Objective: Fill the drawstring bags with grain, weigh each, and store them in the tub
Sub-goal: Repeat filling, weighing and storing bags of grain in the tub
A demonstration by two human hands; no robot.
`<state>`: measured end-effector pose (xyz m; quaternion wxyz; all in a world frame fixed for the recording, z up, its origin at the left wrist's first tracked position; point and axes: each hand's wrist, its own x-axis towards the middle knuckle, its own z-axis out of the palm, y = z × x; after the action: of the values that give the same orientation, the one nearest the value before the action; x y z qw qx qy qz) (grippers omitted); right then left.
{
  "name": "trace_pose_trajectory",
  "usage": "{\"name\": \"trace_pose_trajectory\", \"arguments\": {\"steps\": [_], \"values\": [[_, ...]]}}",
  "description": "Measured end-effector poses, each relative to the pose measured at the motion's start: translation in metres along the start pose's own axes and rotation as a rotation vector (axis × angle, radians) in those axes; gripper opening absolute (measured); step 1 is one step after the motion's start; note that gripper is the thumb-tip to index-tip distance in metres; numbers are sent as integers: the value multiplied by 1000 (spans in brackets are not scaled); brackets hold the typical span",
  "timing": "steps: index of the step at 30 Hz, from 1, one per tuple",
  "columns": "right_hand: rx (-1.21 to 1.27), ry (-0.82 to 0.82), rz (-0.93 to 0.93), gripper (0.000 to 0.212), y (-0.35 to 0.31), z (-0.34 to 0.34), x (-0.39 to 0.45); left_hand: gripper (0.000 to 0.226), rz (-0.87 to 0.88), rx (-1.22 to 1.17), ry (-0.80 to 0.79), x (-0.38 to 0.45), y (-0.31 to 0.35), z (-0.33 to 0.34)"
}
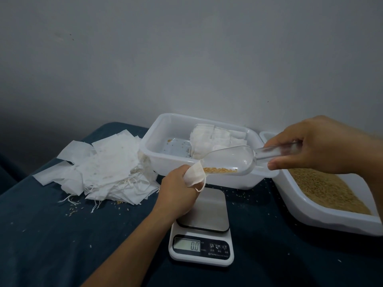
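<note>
Fingers of the left hand (177, 190) are curled round a small drawstring bag (194, 175) of thin off-white cloth, its mouth held open toward the right. By the right hand (317, 146), thumb below and fingers above, the clear plastic handle of a scoop (234, 160) is pinched; the rounded, transparent scoop is tilted down to the left, its lip at the bag's mouth, and a thin line of golden-brown grain (220, 170) is seen lying along its lower side. Below the hands, near the front of the table, a white kitchen scale (201, 248) with a smooth square metal plate is set, and 0.0 is shown on its grey display. Just behind it a white, glossy, round-cornered plastic tub (165, 160) is placed; soft filled bags (213, 139) are stacked at its far right, and a few loose grains are scattered on its floor. To the right, a second white tray (323, 216) is filled with a flat bed of grain. On the left, a loose heap of flat, square, papery empty bags (103, 170) with trailing thin strings is spread on the dark blue cloth (62, 235) covering the table, where stray grains are sprinkled. A plain grey wall (186, 59) is seen behind.
</note>
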<state>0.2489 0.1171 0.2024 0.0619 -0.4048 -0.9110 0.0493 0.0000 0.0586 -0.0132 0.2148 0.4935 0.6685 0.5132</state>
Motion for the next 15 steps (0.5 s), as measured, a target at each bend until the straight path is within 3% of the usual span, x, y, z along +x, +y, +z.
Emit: {"name": "trace_pose_trajectory", "arguments": {"steps": [13, 15], "values": [[454, 70, 121, 36, 45, 66, -21, 15, -131, -361, -79, -2, 9, 0], [490, 138, 160, 37, 52, 78, -24, 15, -160, -430, -106, -3, 12, -1]]}}
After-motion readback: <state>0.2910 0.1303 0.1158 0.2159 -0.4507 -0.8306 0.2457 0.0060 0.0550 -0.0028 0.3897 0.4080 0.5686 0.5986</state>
